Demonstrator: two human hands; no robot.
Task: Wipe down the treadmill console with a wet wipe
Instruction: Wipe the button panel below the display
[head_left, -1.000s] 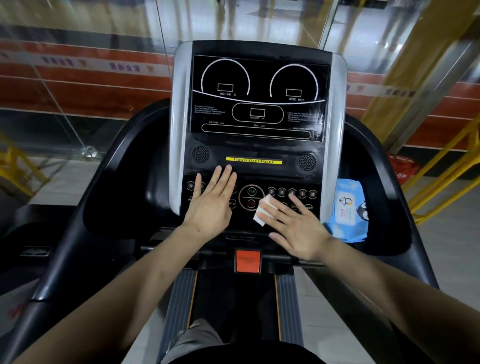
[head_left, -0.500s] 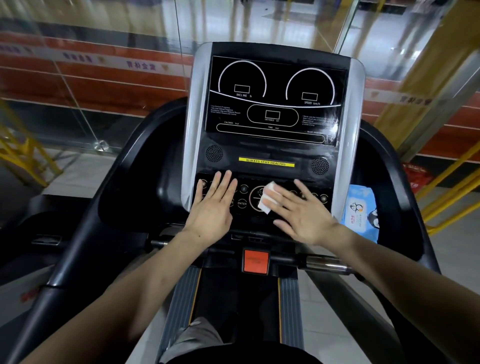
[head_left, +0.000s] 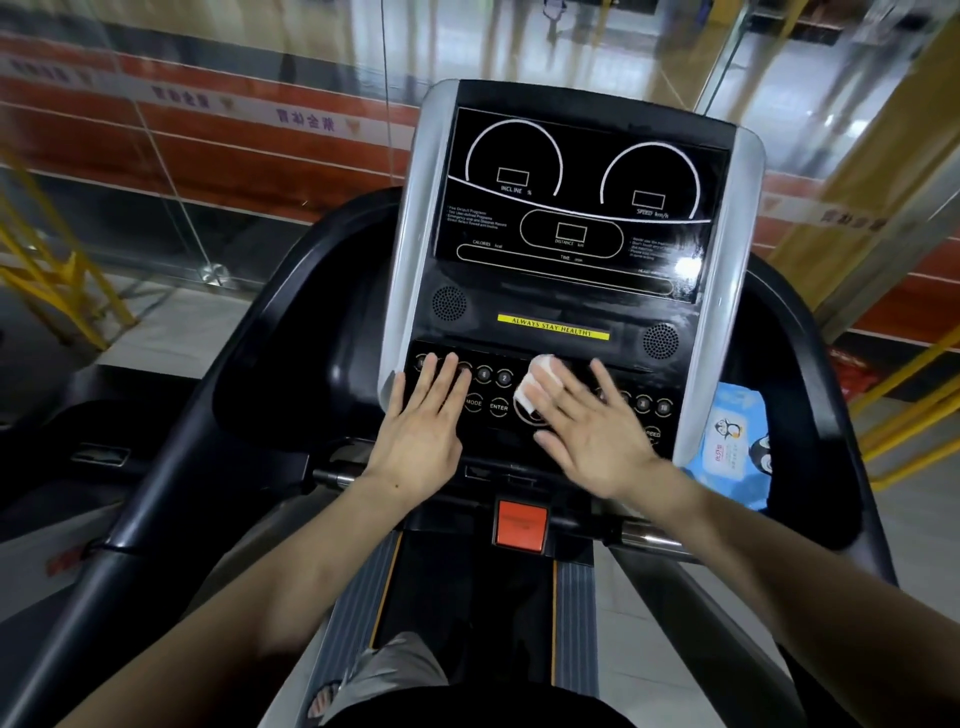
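Here the wet wipe (head_left: 535, 384) lies on the button panel of the treadmill console (head_left: 571, 291), pressed under the straight fingertips of the right hand (head_left: 597, 431), showing white at their far-left edge, just below the yellow strip (head_left: 552, 327); the left hand (head_left: 423, 426) rests flat beside it on the left buttons, fingers straight, holding nothing; a blue wipes pack (head_left: 732, 441) sits in the tray at the console's right; an orange safety tab (head_left: 521, 524) lies below both hands.
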